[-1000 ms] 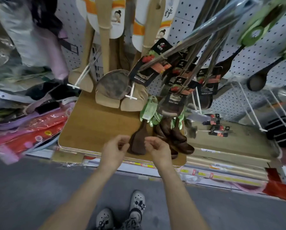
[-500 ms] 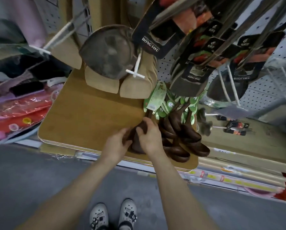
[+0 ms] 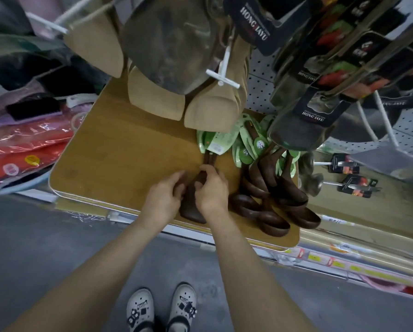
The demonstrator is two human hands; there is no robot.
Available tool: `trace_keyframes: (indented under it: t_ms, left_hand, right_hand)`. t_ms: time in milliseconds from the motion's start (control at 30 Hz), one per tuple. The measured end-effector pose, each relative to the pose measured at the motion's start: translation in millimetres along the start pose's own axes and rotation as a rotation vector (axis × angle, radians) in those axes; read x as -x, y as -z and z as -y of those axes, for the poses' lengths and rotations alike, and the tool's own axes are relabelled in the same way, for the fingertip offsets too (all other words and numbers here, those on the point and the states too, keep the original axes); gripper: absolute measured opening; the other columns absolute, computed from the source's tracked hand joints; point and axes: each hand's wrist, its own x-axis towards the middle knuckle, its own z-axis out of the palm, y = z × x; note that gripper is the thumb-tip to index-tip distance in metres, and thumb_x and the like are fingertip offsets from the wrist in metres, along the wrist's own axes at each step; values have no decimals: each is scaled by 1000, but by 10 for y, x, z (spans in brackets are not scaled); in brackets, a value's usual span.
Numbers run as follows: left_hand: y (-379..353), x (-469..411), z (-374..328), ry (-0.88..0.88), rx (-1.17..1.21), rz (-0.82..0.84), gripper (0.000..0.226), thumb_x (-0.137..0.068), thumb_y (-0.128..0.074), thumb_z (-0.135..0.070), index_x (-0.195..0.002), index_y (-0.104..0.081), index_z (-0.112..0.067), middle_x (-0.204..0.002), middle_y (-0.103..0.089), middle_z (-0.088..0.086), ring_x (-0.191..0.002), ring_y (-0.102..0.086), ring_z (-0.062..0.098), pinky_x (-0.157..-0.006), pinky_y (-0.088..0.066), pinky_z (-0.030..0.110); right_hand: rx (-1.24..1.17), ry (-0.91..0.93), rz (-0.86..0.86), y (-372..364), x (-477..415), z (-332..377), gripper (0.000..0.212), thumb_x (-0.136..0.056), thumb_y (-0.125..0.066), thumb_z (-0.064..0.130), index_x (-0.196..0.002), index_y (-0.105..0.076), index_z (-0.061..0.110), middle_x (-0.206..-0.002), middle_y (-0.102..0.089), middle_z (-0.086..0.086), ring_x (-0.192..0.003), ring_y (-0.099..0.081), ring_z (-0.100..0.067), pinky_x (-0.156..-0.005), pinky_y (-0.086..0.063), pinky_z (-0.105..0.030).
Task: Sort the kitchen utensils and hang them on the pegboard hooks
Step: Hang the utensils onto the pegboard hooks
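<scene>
Both hands have closed on the dark wooden spatula [image 3: 191,213], which a second ago lay untouched between them, and the view has drawn nearer to the display. Below, grey clogs [image 3: 162,307] stand on a concrete floor. The left hand [image 3: 163,196] grips the spatula's left side with curled fingers, while the right hand [image 3: 212,191] wraps its fingers over the neck of the handle. The spatula lies on a bamboo board [image 3: 119,152] near its front edge, blade toward the person, its handle running away to a green card tag [image 3: 216,142]. Just to the right, a heap of dark wooden spoons [image 3: 272,204] with the same green tags rests on the board. Above them hang pale wooden spatulas [image 3: 210,111] on a white peg hook [image 3: 222,76], and beside these steel turners in black HONGJAYU cards [image 3: 312,113]. Behind all of it stands the white pegboard [image 3: 260,70].
</scene>
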Motion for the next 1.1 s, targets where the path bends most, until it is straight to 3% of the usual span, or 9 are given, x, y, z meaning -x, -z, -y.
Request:
trace_keyframes:
  t_ms: [267,367,500,633,733,833,933,1000,1100]
  left_hand:
    - [254,176,203,49,-141,-130,35,-94,-58,-11,-128,-62,-14,-118,-70,9,-110,-64,34,-90,-49,40]
    - [305,165,171,69,-123,-160,34,-93,-59,-9,-126,-62,-12,-117,-70,11,-108,-63,35,-87,-45,38]
    - [352,99,117,132,-134,-157,29,-94,-59,-17,-122,-65,-13,-114,-71,11,-109,-62,35,-86,-44,35]
    - [349,51,102,170,-59,-98,14,-91,-63,-17,-104,-71,-16,-102,-73,9,-101,-64,31,-75,-43,29]
    - [349,44,103,194,37,-71,13,-89,-66,-15,-99,-73,-15,-97,-74,8,-98,-66,28,-82,-49,33]
    - [340,54,105,244,141,-72,20,-89,-62,-14,-104,-74,-18,-98,-74,8,-97,-67,27,-89,-51,40]
    - [327,76,87,320,359,-80,24,-85,-53,-19,-89,-75,-27,-86,-74,4,-86,-67,26,-82,-53,36]
    - [333,114,59,386,544,-54,33,-94,-50,-7,-82,-74,-28,-81,-72,4,-78,-63,21,-74,-48,32]
    - [374,195,47,401,696,-19,32,-99,-50,-3,-89,-73,-23,-88,-74,7,-83,-65,20,-84,-52,36]
  right_hand:
    - [-162,90,148,-238,309,136,64,-83,-69,5,-139,-46,27,-126,-64,-5,-119,-56,-25,-102,-43,-32]
    - [-298,63,153,-315,343,167,52,-90,-62,6,-138,-46,22,-126,-67,1,-121,-60,-19,-105,-43,-32]
    - [-562,-141,156,-441,231,178,39,-96,-53,21,-135,-51,17,-119,-70,0,-118,-62,-18,-109,-43,-41]
    - [-705,-184,221,-452,157,192,24,-100,-50,9,-115,-65,21,-115,-71,-7,-110,-66,-22,-105,-49,-43]
    - [-772,-164,249,-413,165,164,22,-99,-54,8,-106,-70,20,-117,-70,-7,-109,-66,-22,-102,-51,-38]
    - [-841,-168,251,-385,193,145,19,-99,-54,2,-106,-66,14,-104,-70,-5,-90,-65,-13,-82,-54,-22]
    - [-931,-224,270,-322,206,210,15,-97,-56,-2,-107,-59,9,-95,-65,-5,-74,-61,-9,-62,-51,-15]
    - [-965,-275,300,-261,217,252,14,-95,-61,-1,-107,-60,6,-93,-64,-7,-70,-60,-9,-58,-50,-14]
    - [-877,-276,320,-164,253,247,10,-92,-67,3,-97,-64,11,-81,-63,-3,-63,-56,-6,-55,-47,-14]
